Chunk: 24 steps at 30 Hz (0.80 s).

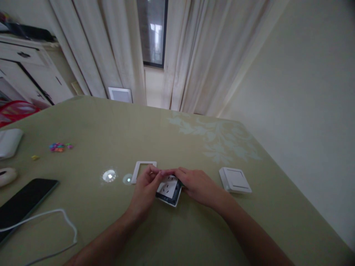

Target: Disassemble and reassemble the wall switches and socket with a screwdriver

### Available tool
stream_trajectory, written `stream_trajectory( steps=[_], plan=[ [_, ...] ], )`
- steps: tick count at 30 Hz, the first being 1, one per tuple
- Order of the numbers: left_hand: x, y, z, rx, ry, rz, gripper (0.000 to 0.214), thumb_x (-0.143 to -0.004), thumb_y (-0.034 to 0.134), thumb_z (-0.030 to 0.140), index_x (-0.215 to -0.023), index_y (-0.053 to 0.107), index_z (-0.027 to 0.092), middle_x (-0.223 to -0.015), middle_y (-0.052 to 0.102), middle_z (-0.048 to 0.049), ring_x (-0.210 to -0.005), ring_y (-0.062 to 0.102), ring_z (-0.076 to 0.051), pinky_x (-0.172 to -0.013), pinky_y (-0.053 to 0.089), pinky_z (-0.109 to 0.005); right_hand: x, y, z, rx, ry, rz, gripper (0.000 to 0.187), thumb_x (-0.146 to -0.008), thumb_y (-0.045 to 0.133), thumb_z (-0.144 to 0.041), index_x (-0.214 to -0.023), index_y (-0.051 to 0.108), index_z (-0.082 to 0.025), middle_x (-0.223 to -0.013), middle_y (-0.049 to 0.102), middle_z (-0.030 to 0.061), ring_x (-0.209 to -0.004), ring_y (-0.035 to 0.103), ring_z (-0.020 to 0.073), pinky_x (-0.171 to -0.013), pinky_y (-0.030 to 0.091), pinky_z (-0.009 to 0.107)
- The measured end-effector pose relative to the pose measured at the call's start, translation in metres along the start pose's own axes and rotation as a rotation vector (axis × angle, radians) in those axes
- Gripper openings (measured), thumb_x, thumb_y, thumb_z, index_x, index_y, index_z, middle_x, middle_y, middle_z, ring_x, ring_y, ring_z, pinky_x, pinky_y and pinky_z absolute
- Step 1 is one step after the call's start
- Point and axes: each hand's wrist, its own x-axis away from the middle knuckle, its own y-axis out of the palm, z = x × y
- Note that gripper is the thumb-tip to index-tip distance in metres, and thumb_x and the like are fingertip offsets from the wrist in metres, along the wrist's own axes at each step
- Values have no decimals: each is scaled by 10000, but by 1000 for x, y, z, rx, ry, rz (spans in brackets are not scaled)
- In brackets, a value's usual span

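A white wall socket (168, 189) with a dark back lies tilted on the green table (172, 140), held between both my hands. My left hand (145, 186) grips its left edge with curled fingers. From the right, my right hand (195, 183) closes on the socket's top edge. The fingertips of both hands meet above the socket. A white square frame (143, 169) lies flat just beyond my left hand. To the right of my right hand rests a white wall switch (235, 179), untouched.
At the left lie a dark phone (23, 201), a white cable (52, 229), a small heap of coloured beads (58, 147) and a white rounded object (9, 142). Curtains and a window stand behind the table; a wall runs along the right.
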Motion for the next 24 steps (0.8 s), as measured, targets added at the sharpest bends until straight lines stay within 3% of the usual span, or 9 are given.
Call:
stream_trajectory(
  steps=[3,6,9,13,24],
  plan=[
    [-3,-3,1,-76,41,-18,390,-732,973,520,-779,749,204,-896,841,-79,-783,773,-246,-672,597,-304,-2,3,4,-104,-42,13,568,-1029,569,-154,-1577,508,-292,-1442,724,80,-1237,734,271,-950,547,357],
    [-6,-7,6,-217,159,-64,239,-775,935,462,-799,851,239,-870,825,-76,-812,749,-260,-713,581,-318,-4,1,6,-163,-40,12,538,-1006,605,-131,-1524,567,-274,-1451,718,84,-1285,713,270,-1019,541,367],
    [-9,-11,11,-428,314,-205,109,-882,839,386,-878,890,290,-851,823,-72,-816,726,-272,-746,556,-334,-5,-2,7,-132,-13,24,473,-1023,613,-148,-1487,589,-237,-1444,709,111,-1288,707,285,-1031,537,384],
    [-11,-15,11,-619,454,-399,118,-944,762,292,-958,877,313,-1007,848,-79,-973,737,-302,-910,552,-387,-5,0,8,-125,-26,36,364,-1050,609,-176,-1407,628,-249,-1370,747,89,-1238,726,272,-984,530,361],
    [-11,-21,17,-795,464,-505,220,-1025,663,313,-1014,882,329,-1074,831,-82,-1007,740,-293,-916,517,-376,-8,7,7,-60,-62,42,309,-1044,657,-223,-1352,630,-220,-1270,766,102,-1118,752,268,-834,508,332]
  ],
)
